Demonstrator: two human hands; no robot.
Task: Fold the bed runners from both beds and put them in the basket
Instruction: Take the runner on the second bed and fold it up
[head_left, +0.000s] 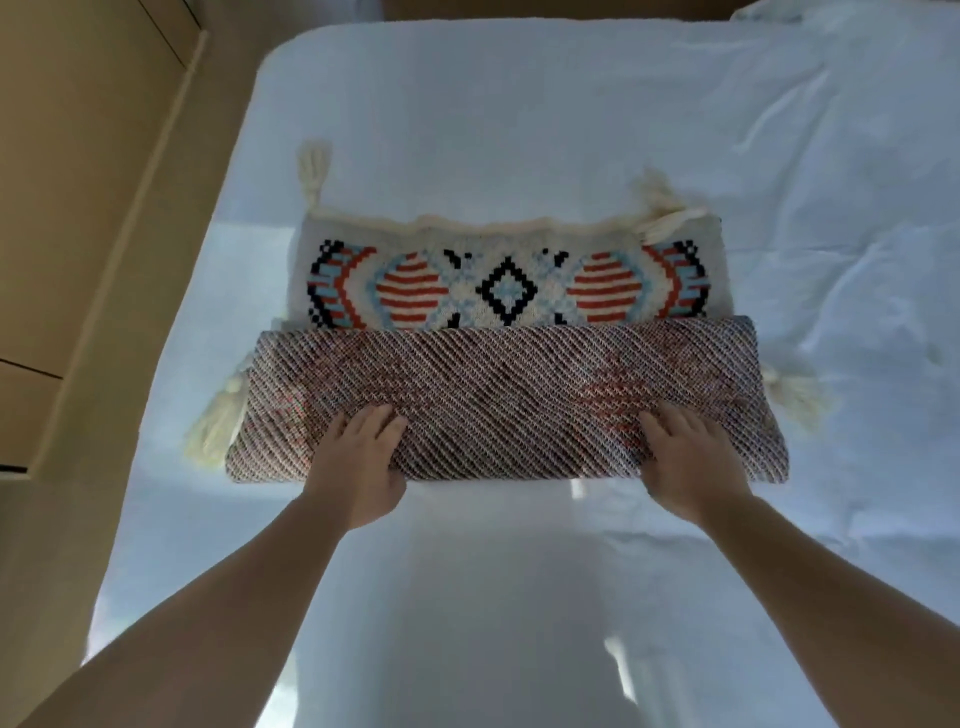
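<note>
A woven bed runner lies folded on the white bed. Its far strip shows a red, blue and black diamond pattern; the near flap is turned over, showing the striped reverse side. Cream tassels stick out at its corners. My left hand grips the flap's near edge on the left, fingers on top. My right hand grips the same edge on the right. No basket is in view.
A beige wooden cabinet with drawers stands along the bed's left side. The white sheet is wrinkled on the right. A brown headboard edge shows at the top.
</note>
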